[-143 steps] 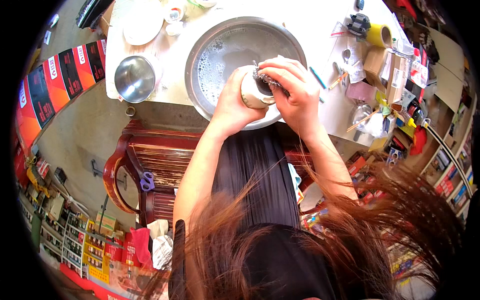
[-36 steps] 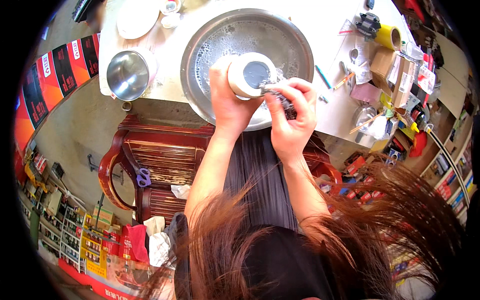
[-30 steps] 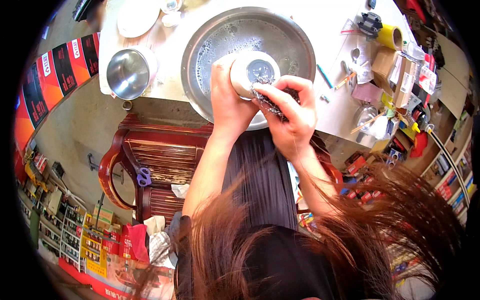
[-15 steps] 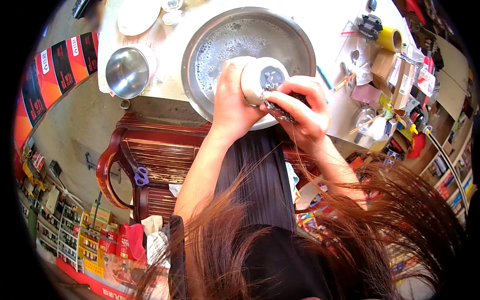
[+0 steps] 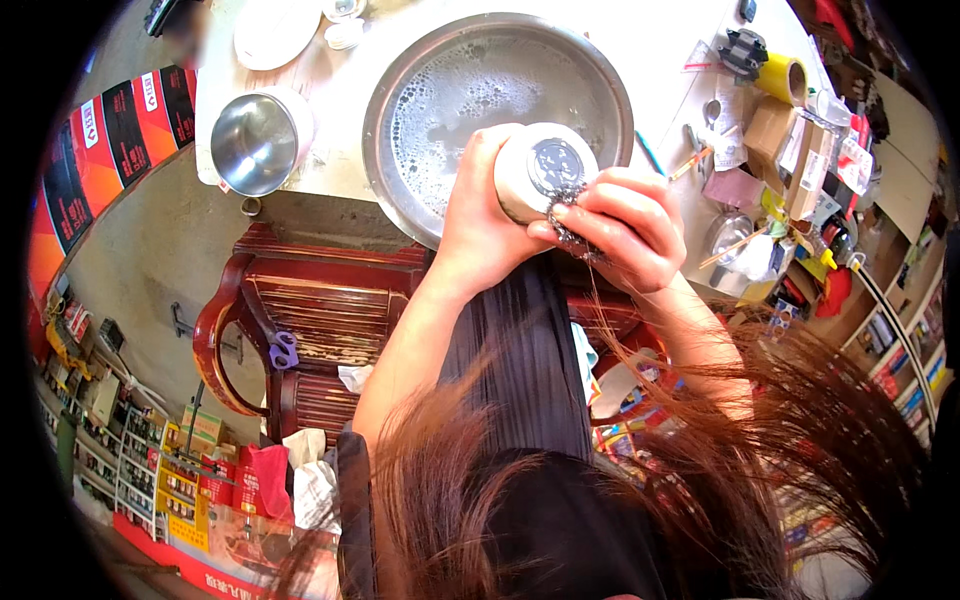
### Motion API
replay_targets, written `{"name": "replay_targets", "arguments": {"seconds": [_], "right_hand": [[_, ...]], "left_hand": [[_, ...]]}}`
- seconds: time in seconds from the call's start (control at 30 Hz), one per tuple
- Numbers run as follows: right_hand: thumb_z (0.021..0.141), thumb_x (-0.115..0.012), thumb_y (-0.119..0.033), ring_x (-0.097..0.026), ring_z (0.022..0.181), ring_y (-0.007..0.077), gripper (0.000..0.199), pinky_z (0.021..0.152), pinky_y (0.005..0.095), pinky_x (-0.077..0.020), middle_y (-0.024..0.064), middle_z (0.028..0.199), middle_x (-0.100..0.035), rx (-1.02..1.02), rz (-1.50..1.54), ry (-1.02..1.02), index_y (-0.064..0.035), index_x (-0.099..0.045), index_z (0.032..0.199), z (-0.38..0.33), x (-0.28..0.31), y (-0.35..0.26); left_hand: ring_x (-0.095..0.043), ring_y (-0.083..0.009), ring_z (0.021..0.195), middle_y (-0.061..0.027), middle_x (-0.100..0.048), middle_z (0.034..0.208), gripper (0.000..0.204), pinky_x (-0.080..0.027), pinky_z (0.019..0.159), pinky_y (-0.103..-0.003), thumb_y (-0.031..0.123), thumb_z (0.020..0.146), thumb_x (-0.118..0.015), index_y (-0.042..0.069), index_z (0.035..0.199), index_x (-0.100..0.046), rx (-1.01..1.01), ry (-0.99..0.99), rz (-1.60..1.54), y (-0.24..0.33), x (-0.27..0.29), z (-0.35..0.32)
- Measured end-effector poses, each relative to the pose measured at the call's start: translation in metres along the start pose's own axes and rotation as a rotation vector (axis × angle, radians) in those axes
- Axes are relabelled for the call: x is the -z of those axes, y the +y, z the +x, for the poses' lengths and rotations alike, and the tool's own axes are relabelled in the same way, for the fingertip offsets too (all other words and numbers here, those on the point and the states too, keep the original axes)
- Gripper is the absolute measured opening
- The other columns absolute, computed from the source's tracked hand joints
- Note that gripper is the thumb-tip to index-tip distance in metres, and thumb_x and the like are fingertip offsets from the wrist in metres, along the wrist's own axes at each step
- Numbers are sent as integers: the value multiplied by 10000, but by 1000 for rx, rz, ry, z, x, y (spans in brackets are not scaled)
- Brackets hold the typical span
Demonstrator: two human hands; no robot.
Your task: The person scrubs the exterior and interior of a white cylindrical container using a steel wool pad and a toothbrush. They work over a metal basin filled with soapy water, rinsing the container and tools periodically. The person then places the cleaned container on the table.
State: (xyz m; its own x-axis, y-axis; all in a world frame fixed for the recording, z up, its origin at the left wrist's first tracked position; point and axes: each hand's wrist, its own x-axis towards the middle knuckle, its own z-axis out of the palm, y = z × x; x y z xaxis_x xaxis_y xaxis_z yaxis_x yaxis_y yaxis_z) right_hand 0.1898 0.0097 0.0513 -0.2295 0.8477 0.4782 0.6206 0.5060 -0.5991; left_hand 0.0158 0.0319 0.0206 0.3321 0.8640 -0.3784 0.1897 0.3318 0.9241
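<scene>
Over the near edge of a steel basin (image 5: 374, 140) of sudsy water, my left hand (image 5: 482, 222) is wrapped round a white cup-like container (image 5: 514, 182). Its round grey end faces up and carries wet, soapy patches. Pinched in my right hand (image 5: 640, 228) is a dark steel wool scrubber (image 5: 568, 218), which touches the near right rim of that grey end. The container's underside and part of my left fingers are hidden.
A shiny metal pot (image 5: 254, 145) stands left of the basin, with a white plate (image 5: 278, 32) behind it. Boxes (image 5: 770, 135), a yellow roll (image 5: 782, 78) and loose tools crowd the table's right. A red wooden chair (image 5: 320, 300) sits below the table's near edge.
Both hands have shifted slightly right with the container and scrubber. The scrubber has moved from the middle of the grey end toward its near right rim.
</scene>
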Motion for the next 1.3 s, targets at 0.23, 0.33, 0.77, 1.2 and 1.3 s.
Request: {"name": "replay_targets", "arguments": {"seconds": [0.23, 0.33, 0.77, 1.2, 1.3], "right_hand": [[630, -821, -120, -632, 883, 243, 319, 748, 341, -543, 72, 968, -649, -21, -9, 23, -40, -726, 924, 4, 1, -5], [621, -782, -109, -637, 888, 249, 329, 754, 349, -547, 83, 979, -648, -7, 19, -52, -31, -721, 934, 8, 4, -3], [638, -747, -117, -658, 883, 266, 272, 743, 361, -591, 110, 999, -654, 216, 35, -103, 0, -694, 878, 7, 3, 15], [825, -749, -119, -623, 1058, 321, 193, 920, 405, -490, 167, 1100, -646, -790, -110, 7, -16, -673, 969, -64, -92, 60], [799, -750, -96, -612, 1002, 372, 252, 904, 449, -488, 196, 1083, -620, -1035, -108, -40, 2, -656, 1012, -85, -127, 67]], "left_hand": [[-555, -288, 1159, -105, -543, 1200, 823, -449, 996, -388, 73, 540, -878, 77, 1262, -485, 45, -24, -92, 9, -4, 0], [-559, -279, 1150, -102, -550, 1189, 819, -450, 995, -385, 78, 542, -879, 76, 1262, -488, 49, -31, -23, 8, 0, 0], [-571, -198, 1121, -66, -585, 1159, 799, -458, 981, -355, 65, 567, -883, 76, 1266, -496, 72, -93, -116, 6, 8, 1], [-528, -269, 1211, -103, -538, 1263, 830, -416, 1044, -381, 41, 564, -867, 60, 1302, -487, -56, -2, -52, -25, 19, -16], [-528, -276, 1214, -104, -540, 1270, 854, -413, 1047, -383, 30, 542, -874, 65, 1305, -491, -100, 3, -66, -29, 16, -15]]}}
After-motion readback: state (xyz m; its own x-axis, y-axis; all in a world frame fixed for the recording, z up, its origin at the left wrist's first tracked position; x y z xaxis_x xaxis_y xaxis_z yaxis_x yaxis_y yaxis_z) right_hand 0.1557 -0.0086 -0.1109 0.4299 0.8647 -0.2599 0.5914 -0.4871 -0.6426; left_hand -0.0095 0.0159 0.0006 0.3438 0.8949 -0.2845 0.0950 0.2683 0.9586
